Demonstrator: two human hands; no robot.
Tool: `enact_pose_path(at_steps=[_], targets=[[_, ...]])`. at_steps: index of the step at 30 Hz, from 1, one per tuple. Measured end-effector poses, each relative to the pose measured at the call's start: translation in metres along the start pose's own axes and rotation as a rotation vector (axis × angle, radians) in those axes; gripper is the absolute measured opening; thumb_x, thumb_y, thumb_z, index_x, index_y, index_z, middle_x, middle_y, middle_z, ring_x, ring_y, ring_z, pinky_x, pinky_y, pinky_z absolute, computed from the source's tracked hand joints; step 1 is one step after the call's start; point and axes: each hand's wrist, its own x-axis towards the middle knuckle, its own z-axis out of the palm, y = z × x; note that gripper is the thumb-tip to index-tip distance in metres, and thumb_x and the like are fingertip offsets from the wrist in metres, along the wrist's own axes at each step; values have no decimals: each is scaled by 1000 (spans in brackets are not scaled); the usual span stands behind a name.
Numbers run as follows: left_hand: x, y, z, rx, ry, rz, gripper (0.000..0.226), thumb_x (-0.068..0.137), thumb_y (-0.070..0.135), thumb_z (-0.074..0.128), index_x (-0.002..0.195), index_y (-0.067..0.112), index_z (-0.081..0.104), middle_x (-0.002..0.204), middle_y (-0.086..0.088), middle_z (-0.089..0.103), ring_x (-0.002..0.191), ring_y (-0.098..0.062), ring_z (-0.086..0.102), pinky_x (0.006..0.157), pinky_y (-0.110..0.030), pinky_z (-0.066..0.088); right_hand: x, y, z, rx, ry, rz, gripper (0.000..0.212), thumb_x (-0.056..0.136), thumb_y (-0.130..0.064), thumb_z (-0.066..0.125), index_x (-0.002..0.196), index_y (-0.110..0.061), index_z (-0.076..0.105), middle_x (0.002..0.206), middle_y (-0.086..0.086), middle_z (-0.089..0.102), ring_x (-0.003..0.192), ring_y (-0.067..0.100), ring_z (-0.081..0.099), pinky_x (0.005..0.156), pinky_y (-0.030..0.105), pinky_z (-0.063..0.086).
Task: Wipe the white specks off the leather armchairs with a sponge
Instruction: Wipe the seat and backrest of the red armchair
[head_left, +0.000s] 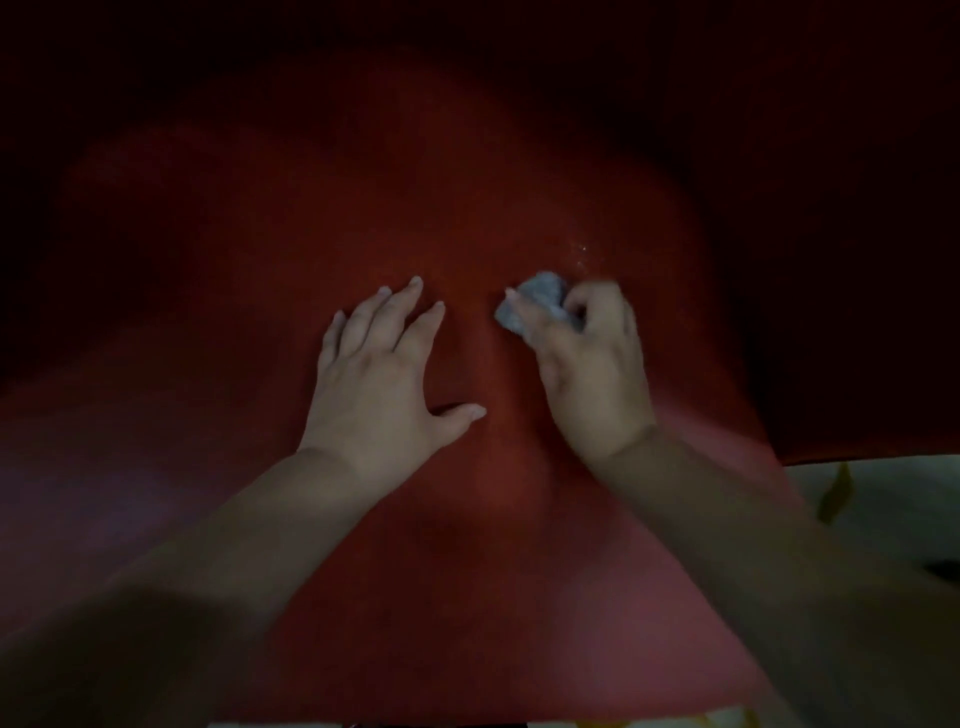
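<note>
L hand (382, 379) flat on red armchair (363, 208), R hand (587, 358) gripping grey sponge (535, 301) nr white specks (584, 252)

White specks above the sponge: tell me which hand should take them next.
Right. The right hand already grips the sponge, and the white specks lie just beyond it on the red leather. The left hand rests flat with fingers spread, farther from them, holding nothing.

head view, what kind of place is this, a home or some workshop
Probably a dim indoor sitting area, maybe a home, though little shows. A red leather armchair fills the view, with pale floor at the right edge. The left hand lies flat on it; the right hand grips a grey sponge near white specks.
</note>
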Motion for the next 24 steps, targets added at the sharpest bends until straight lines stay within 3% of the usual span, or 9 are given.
enact_pose_path(at_steps=[2, 5, 9, 12, 17, 20, 24], targets=[[5, 3, 1, 6, 3, 2, 97, 69, 71, 58, 149, 26, 27, 160, 5, 12, 146, -15, 4, 119, -42, 2, 35, 17, 0, -44, 11, -28, 42, 89, -12, 54, 128, -28, 62, 100, 18, 52, 86, 34, 51, 73, 41, 47], [11, 4, 3, 7, -5, -5, 98, 68, 75, 53, 149, 28, 25, 160, 6, 11, 146, -14, 2, 119, -42, -1, 66, 46, -5, -19, 76, 135, 41, 91, -13, 56, 129, -30, 61, 105, 17, 50, 92, 33, 49, 83, 43, 45], [13, 5, 4, 20, -14, -25, 100, 66, 77, 51, 150, 29, 24, 159, 7, 13, 147, -14, 6, 119, -41, 1, 22, 27, 0, 68, 134, 326, 35, 93, -21, 49, 126, -26, 61, 103, 9, 47, 91, 20, 45, 85, 39, 45], [15, 7, 4, 25, -16, -28, 102, 64, 77, 53, 149, 29, 25, 159, 7, 15, 146, -15, 10, 118, -41, 3, -6, -3, 5, 127, 34, 148, 32, 94, -24, 49, 123, -28, 61, 101, 10, 48, 90, 22, 48, 79, 40, 47], [15, 6, 7, 25, -14, -24, 101, 65, 78, 51, 149, 29, 25, 159, 7, 16, 146, -15, 10, 118, -42, 4, 67, 20, 5, 79, 9, 9, 37, 94, -30, 44, 126, -30, 63, 104, 15, 51, 90, 27, 47, 80, 41, 45], [15, 8, 7, 29, -4, -25, 99, 67, 78, 50, 149, 27, 27, 158, 5, 17, 146, -18, 10, 118, -44, 6, 88, 42, 5, 49, 52, 111, 36, 94, -25, 51, 128, -35, 60, 108, 12, 49, 95, 25, 46, 87, 36, 42], [14, 18, 8, 17, 11, -42, 97, 70, 75, 50, 149, 23, 28, 159, 2, 17, 146, -20, 8, 119, -45, 8, 36, 43, -5, 39, 126, 342, 45, 91, -11, 53, 131, -33, 57, 110, 15, 49, 96, 30, 47, 89, 41, 43]])
